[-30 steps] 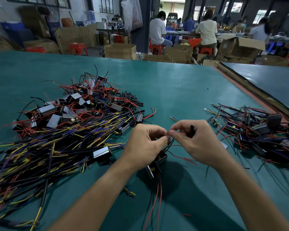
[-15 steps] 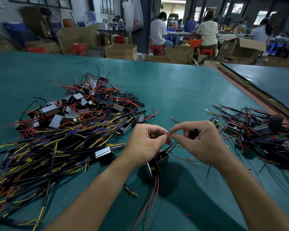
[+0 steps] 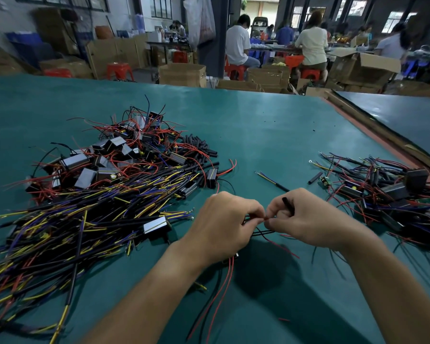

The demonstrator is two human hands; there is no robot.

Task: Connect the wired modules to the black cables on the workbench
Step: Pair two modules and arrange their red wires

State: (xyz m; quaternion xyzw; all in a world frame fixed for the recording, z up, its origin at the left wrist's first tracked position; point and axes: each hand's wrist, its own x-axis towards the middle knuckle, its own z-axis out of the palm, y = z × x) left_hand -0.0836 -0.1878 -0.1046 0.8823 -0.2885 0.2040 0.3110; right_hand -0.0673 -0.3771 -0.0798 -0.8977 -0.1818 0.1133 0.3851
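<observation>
Pinching 1 red wire (image 3: 265, 218) w/ curled fingers (image 3: 255, 209), L hand (image 3: 224, 224) & R hand (image 3: 308, 219), R also holding 1 black tube (image 3: 287, 203)

Head cam is sitting above & behind the fingers (image 3: 252, 209), looking fwd & down at them from close range, w/ the left forearm (image 3: 147, 289) & right forearm (image 3: 382, 281) coming in from the bottom edge. Wide-angle lens is taking in the green workbench (image 3: 258, 135) left, right & beyond the fingers, and is catching the workshop bkgd past its far edge.
</observation>
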